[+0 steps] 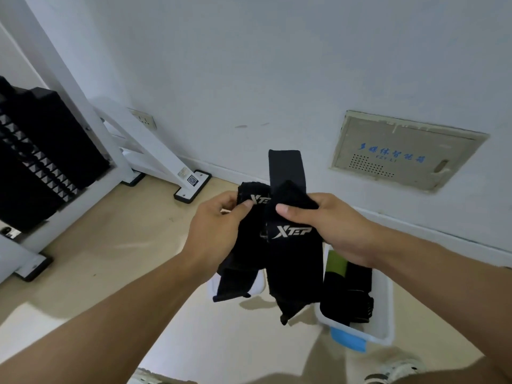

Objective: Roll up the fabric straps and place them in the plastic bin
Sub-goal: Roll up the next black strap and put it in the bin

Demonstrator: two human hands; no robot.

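Black fabric straps (291,259) were held in the air between both hands, above the beige floor (110,259) and in front of a white wall (277,65). Two white "XTEP" logos were visible on them, one near each hand. One strap end stood up above the hands, while the other ends hung down below them, loose and not rolled.

The left hand (213,225) was closed on the left part of the straps, with the thumb pressed onto the cloth beside the upper logo and the fingers curled behind it. The right hand (327,225) was gripping the right part, the thumb laid across the front just above the lower logo and the fingers wrapped behind, hidden by the cloth.

A clear plastic bin (383,309) with a blue latch (347,340) was seen on the floor below the right forearm, near the wall. More black straps and a green piece (336,263) were lying inside it. A white lid-like piece (256,285) was partly hidden behind the hanging strap ends.

A white machine frame (155,145) with a black weight stack (41,151) was standing at the left. A beige panel (407,153) with blue lettering was set into the wall at the right, and a wall socket (144,119) was seen behind the frame.
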